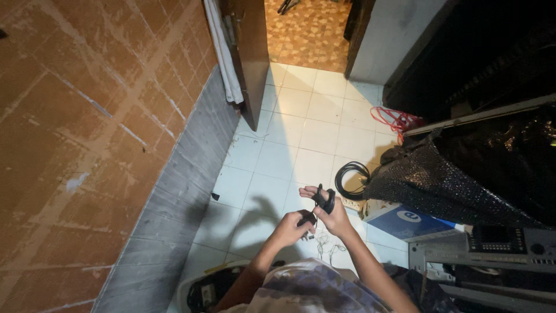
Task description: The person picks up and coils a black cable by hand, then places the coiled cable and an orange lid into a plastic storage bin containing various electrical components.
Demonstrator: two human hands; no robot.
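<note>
While white floor tiles [301, 133] spread below, both hands [313, 217] grip a black strap [323, 200].

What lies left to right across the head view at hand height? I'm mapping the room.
Brown tiled wall → left hand → right hand gripping a black strap → coiled black cable → blue-and-white box → grey electronic keyboard.

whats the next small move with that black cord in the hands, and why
Probably one more turn of the black cord around the right hand. It is already looped over those fingers, while the left hand pinches its other end just below, close beside. What that end is cannot be told; the dim light hides it.
</note>
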